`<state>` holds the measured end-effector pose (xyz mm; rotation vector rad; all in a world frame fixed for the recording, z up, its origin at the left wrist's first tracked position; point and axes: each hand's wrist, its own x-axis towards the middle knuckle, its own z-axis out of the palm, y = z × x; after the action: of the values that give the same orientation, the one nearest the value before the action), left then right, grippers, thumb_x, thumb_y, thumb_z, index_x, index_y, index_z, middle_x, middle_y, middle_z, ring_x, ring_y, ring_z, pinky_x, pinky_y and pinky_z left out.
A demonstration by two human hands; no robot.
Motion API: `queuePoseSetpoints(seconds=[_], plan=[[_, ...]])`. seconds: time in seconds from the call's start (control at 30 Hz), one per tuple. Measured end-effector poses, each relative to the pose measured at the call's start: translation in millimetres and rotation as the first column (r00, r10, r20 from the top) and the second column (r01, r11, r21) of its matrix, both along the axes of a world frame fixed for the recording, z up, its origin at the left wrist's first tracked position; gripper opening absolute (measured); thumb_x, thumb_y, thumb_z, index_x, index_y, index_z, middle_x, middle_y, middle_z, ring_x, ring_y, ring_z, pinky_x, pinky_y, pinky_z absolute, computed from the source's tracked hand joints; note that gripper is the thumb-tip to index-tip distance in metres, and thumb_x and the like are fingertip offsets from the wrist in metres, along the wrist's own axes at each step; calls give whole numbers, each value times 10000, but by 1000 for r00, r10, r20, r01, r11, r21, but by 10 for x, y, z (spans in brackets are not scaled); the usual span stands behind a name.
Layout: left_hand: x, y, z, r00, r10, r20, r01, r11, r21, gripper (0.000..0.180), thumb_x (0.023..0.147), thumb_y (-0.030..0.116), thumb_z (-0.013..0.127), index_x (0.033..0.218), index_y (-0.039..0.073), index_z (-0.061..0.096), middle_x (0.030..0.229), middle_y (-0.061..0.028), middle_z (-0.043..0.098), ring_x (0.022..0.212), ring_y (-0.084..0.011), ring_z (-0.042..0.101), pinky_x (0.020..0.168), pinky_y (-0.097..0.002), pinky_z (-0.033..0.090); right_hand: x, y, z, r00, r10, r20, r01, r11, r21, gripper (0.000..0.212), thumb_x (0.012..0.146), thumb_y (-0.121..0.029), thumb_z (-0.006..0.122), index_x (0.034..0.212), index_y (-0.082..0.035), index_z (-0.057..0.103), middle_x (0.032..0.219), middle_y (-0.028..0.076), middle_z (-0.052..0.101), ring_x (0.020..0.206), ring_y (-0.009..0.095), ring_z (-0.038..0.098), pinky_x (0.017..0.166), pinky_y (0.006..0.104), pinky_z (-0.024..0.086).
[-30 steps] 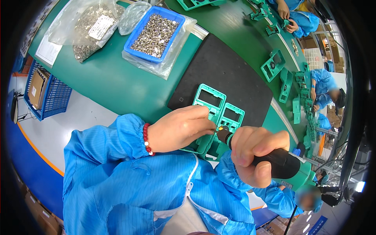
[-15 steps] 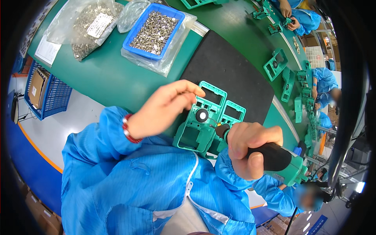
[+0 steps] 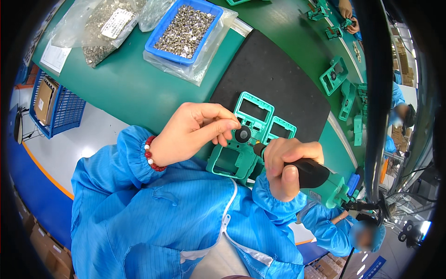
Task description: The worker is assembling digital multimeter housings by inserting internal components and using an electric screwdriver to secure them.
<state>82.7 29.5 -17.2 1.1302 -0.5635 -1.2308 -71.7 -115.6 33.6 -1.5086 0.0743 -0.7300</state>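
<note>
A green plastic housing with open windows lies in front of me, a round black part set in its middle. Beside it to the right is a second green housing, partly covered by my right hand. My left hand has thumb and forefinger pinched together over the first housing's left edge, next to the round part; what they hold, if anything, is too small to make out. My right hand is wrapped round a green and black electric screwdriver, its tip pointing left at the housings near the round part.
A black mat lies under the housings on the green bench. Farther off stand a blue tray of small metal parts and a clear bag of similar parts. More green housings lie at right, where other people work. A blue basket is left.
My left hand has closed into a pinch and moved slightly down toward the round part. The screwdriver and my right hand have shifted a little left. The whole view has also shifted slightly.
</note>
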Motion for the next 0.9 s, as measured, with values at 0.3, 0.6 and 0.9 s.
queuePoseSetpoints(seconds=[0.3,0.6,0.9], plan=[[-159,-62,44,941,134,310,-89,984,-157,186,1020,1,551,1187,-28,627,1099,-132,717,1075,-213,699,937,-345,548,-56,-128,-109,986,160,42,-163,984,71,248,884,25,685,1075,14,528,749,84,579,617,137,530,613,328,464],[-382,-154,-247,339,267,902,3,958,-285,242,834,88,756,1063,88,677,1111,-11,722,1113,-187,657,896,-364,449,-31,-162,-162,980,191,58,-195,979,67,261,832,58,705,1027,9,538,771,124,613,618,142,538,588,316,456],[-412,-128,-284,253,219,942,26,972,-233,223,902,139,632,1107,54,649,1124,-78,689,1130,-202,630,953,-375,430,-80,3,-15,991,-10,-135,-4,995,-99,281,953,-228,706,978,-43,495,655,35,516,523,129,477,492,302,385]])
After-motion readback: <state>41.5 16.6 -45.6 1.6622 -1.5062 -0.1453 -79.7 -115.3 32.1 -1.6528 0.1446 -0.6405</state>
